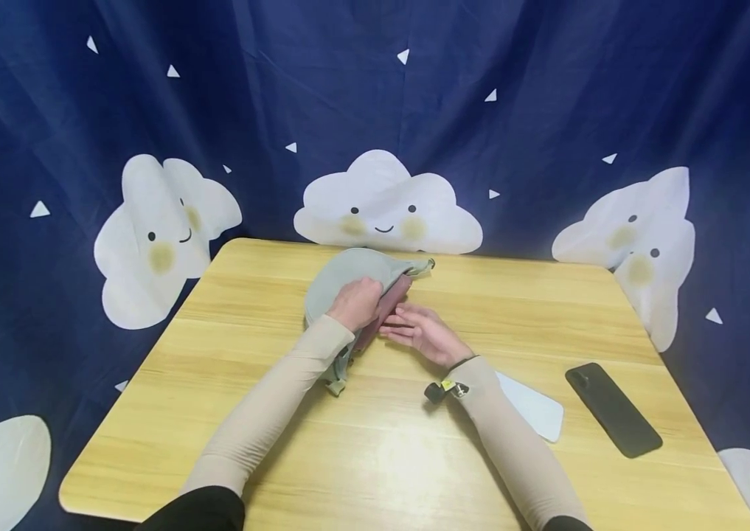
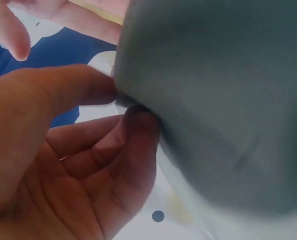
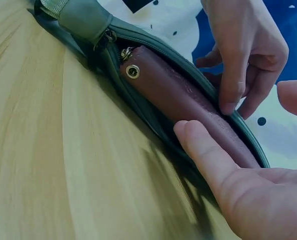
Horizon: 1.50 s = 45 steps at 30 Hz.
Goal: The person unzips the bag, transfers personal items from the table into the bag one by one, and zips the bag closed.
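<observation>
A grey-green sling bag (image 1: 340, 279) lies tilted on the table, its zipped mouth gaping toward the right. Inside that mouth sits a dark red leather wallet (image 3: 163, 90), with a round metal eyelet near one end. My left hand (image 1: 356, 304) pinches the upper rim of the bag's opening between thumb and fingers, seen closely in the left wrist view. Fingers extended, my right hand (image 1: 429, 337) is at the opening, its fingertips against the wallet's side in the right wrist view. The wallet's far part is hidden inside the bag.
To the right on the wooden table (image 1: 375, 457) lie a white phone-like slab (image 1: 534, 407), partly covered by my right forearm, and a black phone (image 1: 613, 409). A blue curtain (image 1: 348, 74) with clouds hangs behind the table and along its sides.
</observation>
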Available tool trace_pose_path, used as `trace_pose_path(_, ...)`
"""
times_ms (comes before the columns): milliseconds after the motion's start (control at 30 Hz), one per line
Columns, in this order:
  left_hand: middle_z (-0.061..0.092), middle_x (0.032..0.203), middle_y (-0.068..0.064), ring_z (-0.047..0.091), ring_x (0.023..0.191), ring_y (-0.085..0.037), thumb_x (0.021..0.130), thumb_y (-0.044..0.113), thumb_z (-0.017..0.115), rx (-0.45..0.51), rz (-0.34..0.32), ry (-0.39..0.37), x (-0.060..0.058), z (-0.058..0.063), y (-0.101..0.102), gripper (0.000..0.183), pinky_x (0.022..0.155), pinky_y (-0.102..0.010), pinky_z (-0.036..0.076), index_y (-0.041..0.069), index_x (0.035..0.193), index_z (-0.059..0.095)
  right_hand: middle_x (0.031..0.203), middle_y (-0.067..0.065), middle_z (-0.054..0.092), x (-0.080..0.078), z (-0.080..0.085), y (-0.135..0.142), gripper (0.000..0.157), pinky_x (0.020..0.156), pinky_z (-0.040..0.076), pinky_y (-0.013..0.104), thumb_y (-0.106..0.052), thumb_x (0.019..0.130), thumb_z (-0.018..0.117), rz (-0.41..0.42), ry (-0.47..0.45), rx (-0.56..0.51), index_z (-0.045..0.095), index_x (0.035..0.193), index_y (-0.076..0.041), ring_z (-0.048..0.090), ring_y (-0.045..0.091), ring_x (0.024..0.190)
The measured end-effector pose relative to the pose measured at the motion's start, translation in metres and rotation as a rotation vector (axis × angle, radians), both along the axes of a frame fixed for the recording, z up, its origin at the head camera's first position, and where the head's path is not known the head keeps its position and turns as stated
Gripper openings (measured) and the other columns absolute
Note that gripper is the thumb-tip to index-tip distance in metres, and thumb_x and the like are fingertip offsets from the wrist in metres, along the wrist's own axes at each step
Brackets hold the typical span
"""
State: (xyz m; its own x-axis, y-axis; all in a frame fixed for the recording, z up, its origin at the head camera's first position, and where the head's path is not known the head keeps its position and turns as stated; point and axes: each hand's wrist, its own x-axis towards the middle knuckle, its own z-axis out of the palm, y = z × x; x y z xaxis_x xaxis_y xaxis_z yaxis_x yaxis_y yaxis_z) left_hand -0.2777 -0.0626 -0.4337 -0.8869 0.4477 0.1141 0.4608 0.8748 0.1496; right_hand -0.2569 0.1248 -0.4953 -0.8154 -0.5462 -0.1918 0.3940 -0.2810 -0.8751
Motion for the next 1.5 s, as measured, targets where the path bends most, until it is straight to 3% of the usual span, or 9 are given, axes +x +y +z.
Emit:
trace_pose_path(167,0.074,0.087,-0.017,0.070,0.073,-0.028,0.095,0.004,0.066,0.008,-0.036,-0.002,0.000,-0.001,0.000,0.008,0.067,-0.043,0.059,0.000,0.090,0.071,0.143,0.033,0.052,0.001,0.001,0.000,0.046,0.118,0.039,0.050,-0.015,0.108,0.050,0.011,-0.008,-0.008,0.036,0.144,0.009,0.064,0.040,0.129)
trace_pose_path(300,0.072,0.083,-0.017,0.065,0.067,-0.026,0.098,0.008,0.066,0.077,-0.049,-0.030,0.001,0.003,0.000,0.015,0.062,-0.041,0.057,0.000,0.085,0.070,0.141,0.032,0.053,0.002,0.002,-0.001,0.049,0.119,0.038,0.050,-0.013,0.109,0.047,0.009,0.008,-0.023,0.032,0.148,0.011,0.065,0.037,0.127)
trace_pose_path(433,0.069,0.077,-0.015,0.060,0.060,-0.023,0.103,0.018,0.061,0.137,-0.070,-0.045,0.002,0.006,-0.001,0.028,0.056,-0.037,0.053,0.001,0.081,0.070,0.143,0.032,0.051,0.002,0.004,-0.001,0.051,0.119,0.037,0.050,-0.011,0.109,0.045,0.015,0.024,-0.030,0.028,0.152,0.011,0.066,0.035,0.126)
trace_pose_path(633,0.066,0.067,-0.011,0.061,0.053,-0.019,0.111,0.038,0.044,0.170,-0.089,-0.057,0.006,0.010,-0.001,0.056,0.051,-0.031,0.050,0.002,0.077,0.071,0.138,0.025,0.057,0.004,0.005,-0.001,0.051,0.120,0.037,0.050,-0.009,0.109,0.043,0.009,0.024,-0.041,0.026,0.153,0.011,0.067,0.031,0.123)
trace_pose_path(767,0.066,0.067,-0.011,0.060,0.053,-0.018,0.108,0.027,0.054,0.182,-0.088,-0.069,0.007,0.012,-0.002,0.044,0.049,-0.028,0.047,0.003,0.075,0.069,0.136,0.021,0.059,0.007,0.006,-0.003,0.051,0.120,0.037,0.049,-0.008,0.108,0.042,0.005,0.033,-0.048,0.027,0.153,0.010,0.065,0.031,0.126)
trace_pose_path(967,0.071,0.078,-0.009,0.061,0.065,-0.017,0.094,0.004,0.066,0.185,-0.087,-0.089,0.006,0.014,-0.003,0.018,0.058,-0.027,0.049,0.006,0.078,0.070,0.132,0.015,0.064,0.008,0.007,-0.008,0.049,0.116,0.043,0.042,-0.010,0.108,0.045,0.007,0.040,-0.060,0.031,0.152,0.006,0.065,0.030,0.128)
trace_pose_path(1267,0.060,0.075,-0.004,0.055,0.066,-0.017,0.092,0.002,0.065,0.190,-0.117,-0.061,0.007,0.008,-0.008,0.025,0.061,-0.031,0.045,0.012,0.069,0.063,0.122,0.008,0.070,0.006,0.003,-0.008,0.049,0.111,0.049,0.038,-0.010,0.109,0.045,0.003,0.034,-0.066,0.029,0.152,0.007,0.072,0.021,0.115)
trace_pose_path(1500,0.060,0.075,-0.003,0.055,0.067,-0.015,0.089,0.003,0.063,0.239,-0.166,-0.075,0.008,0.007,-0.011,0.024,0.060,-0.027,0.042,0.014,0.068,0.061,0.124,0.008,0.072,0.004,0.003,-0.006,0.040,0.118,0.039,0.047,-0.015,0.108,0.049,0.011,0.066,-0.066,0.045,0.143,0.003,0.071,0.021,0.117)
